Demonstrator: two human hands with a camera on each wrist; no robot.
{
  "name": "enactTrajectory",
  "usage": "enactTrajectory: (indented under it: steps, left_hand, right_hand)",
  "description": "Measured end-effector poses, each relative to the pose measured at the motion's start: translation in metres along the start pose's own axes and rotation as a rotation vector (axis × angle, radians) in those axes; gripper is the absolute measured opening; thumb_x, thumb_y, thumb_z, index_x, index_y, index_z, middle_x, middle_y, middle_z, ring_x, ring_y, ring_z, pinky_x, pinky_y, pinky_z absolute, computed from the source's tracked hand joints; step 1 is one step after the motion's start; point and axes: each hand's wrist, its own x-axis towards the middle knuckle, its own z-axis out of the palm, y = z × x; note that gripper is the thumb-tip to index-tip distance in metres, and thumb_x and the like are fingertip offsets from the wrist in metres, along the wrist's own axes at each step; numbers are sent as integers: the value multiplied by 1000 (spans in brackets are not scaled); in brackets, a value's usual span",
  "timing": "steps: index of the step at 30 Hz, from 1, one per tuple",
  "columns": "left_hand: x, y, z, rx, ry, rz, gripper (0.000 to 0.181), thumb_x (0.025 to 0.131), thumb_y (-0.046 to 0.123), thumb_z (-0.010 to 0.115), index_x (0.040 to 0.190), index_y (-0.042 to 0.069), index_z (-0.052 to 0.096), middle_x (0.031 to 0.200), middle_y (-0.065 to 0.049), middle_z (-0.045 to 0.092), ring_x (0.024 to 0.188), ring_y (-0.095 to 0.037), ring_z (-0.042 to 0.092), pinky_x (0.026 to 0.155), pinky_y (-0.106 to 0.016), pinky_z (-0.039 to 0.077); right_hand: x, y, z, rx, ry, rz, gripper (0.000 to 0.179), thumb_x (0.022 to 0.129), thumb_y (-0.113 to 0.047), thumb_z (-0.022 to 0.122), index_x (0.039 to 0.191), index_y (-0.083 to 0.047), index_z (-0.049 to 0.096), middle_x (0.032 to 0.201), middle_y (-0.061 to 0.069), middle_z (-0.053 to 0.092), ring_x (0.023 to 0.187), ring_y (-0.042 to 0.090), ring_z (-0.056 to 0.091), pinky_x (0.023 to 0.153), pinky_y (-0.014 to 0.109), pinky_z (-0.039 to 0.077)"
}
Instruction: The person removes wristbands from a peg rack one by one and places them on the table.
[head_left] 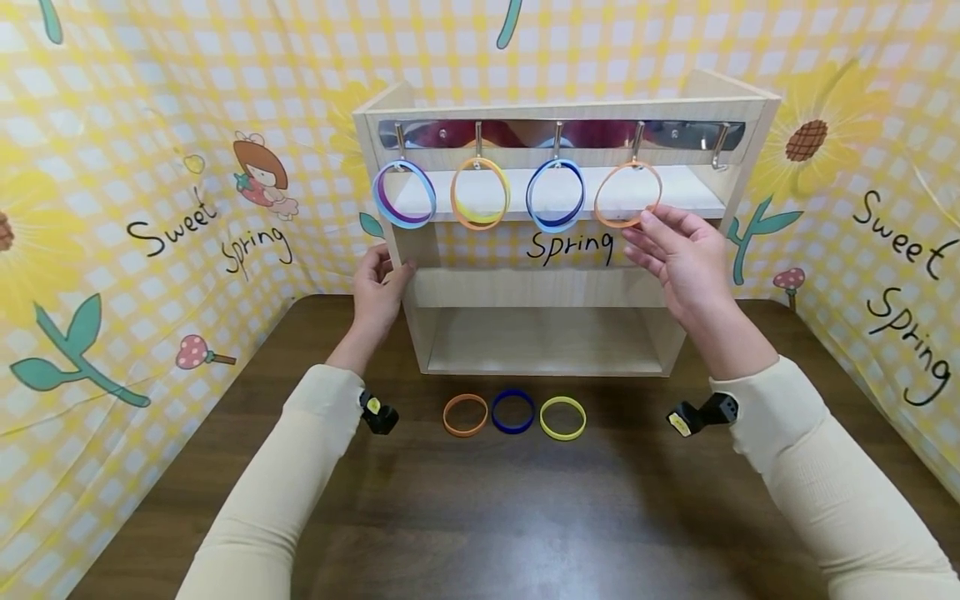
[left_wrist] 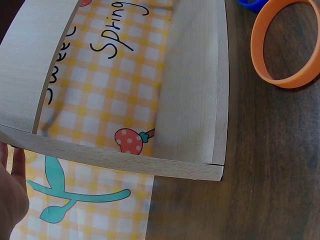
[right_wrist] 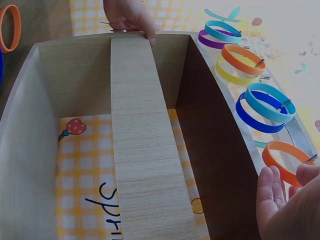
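Observation:
A wooden shelf unit [head_left: 540, 287] stands on a dark table, with a metal hook rail [head_left: 675, 133] across its top. My left hand [head_left: 378, 287] grips the unit's left side panel, fingers curled over its edge [right_wrist: 127, 15]. My right hand [head_left: 686, 254] is raised at the fourth hook with its fingers straight. Its thumb tip lies against the lower right of an orange ring [head_left: 600, 204] hanging there, also seen in the right wrist view [right_wrist: 282, 145]. The fifth hook [head_left: 718, 154] is bare.
Other hooks carry pairs of rings: purple with light blue [head_left: 405, 223], orange with yellow [head_left: 480, 224], light blue with dark blue [head_left: 555, 226]. An orange ring [head_left: 447, 414], a blue ring [head_left: 495, 412] and a yellow ring [head_left: 543, 418] lie before the shelf. Patterned yellow backdrop surrounds the table.

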Motion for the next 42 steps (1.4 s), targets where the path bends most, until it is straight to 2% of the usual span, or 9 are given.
enactTrajectory:
  steps: [4, 6, 17, 22, 25, 30, 32, 38, 42]
  left_hand:
    - [0, 1, 0, 8, -2, -20, 36, 90, 3, 63, 123, -8, 53, 102, 2, 58, 100, -14, 56, 82, -28, 49]
    - [0, 1, 0, 9, -3, -21, 36, 90, 3, 63, 123, -8, 53, 102, 3, 57, 100, -15, 55, 82, -29, 49]
    - [0, 0, 0, -1, -2, 0, 35, 90, 0, 63, 122, -9, 53, 103, -2, 57, 98, -14, 55, 80, -27, 49]
    - [0, 1, -1, 7, -12, 2, 38, 90, 1, 62, 124, -12, 51, 104, -2, 57, 100, -15, 55, 81, -27, 48]
    - [0, 2, 0, 10, -16, 3, 39, 90, 2, 62, 125, -12, 51, 106, -5, 57, 100, -14, 55, 81, -27, 48]
    - [0, 0, 1, -3, -24, 22, 39, 90, 1, 62, 124, -14, 50, 115, -28, 53, 97, -13, 55, 79, -26, 48]
    - [0, -1, 2, -11, -27, 26, 38, 90, 1, 62, 124, -14, 50, 117, -32, 51, 96, -13, 55, 79, -26, 48]
    - [1, -1, 2, -10, -19, 6, 33, 90, 2, 64, 120, -7, 55, 114, -26, 53, 96, -14, 56, 79, -26, 48]
    - [1, 0, 1, -17, -12, 6, 33, 90, 3, 64, 119, -8, 54, 114, -26, 53, 97, -15, 56, 78, -26, 49]
  right_hand:
    - [0, -2, 0, 37, -3, -2, 38, 85, -11, 74, 115, 3, 56, 102, 12, 67, 84, 19, 70, 73, 29, 56]
    - [0, -4, 1, 55, -6, -6, 34, 85, -9, 73, 113, 3, 57, 101, 13, 67, 83, 19, 70, 73, 29, 56]
    - [-5, -12, 4, 111, -25, -54, 27, 85, -7, 73, 105, 3, 58, 96, 14, 65, 81, 20, 70, 70, 30, 56]
    - [-10, -17, 2, 148, -43, -78, 30, 84, -6, 74, 106, 4, 58, 97, 15, 65, 79, 22, 70, 69, 31, 57]
    - [-14, -20, 1, 162, -51, -85, 27, 84, -5, 73, 105, 5, 59, 95, 16, 66, 77, 22, 70, 68, 31, 57]
    - [-23, -23, -6, 118, -80, -82, 25, 86, -6, 72, 104, 5, 59, 92, 14, 66, 76, 22, 69, 68, 31, 57]
    - [-27, -23, -9, 82, -96, -81, 24, 86, -8, 72, 103, 3, 60, 92, 13, 66, 76, 21, 68, 69, 30, 57]
    - [-37, -15, -21, 37, -139, -62, 20, 88, -10, 71, 101, 1, 62, 88, 12, 68, 78, 20, 68, 71, 30, 57]
    - [-42, -7, -29, 11, -165, -37, 17, 89, -10, 70, 100, 1, 62, 88, 11, 69, 79, 19, 69, 72, 30, 57]
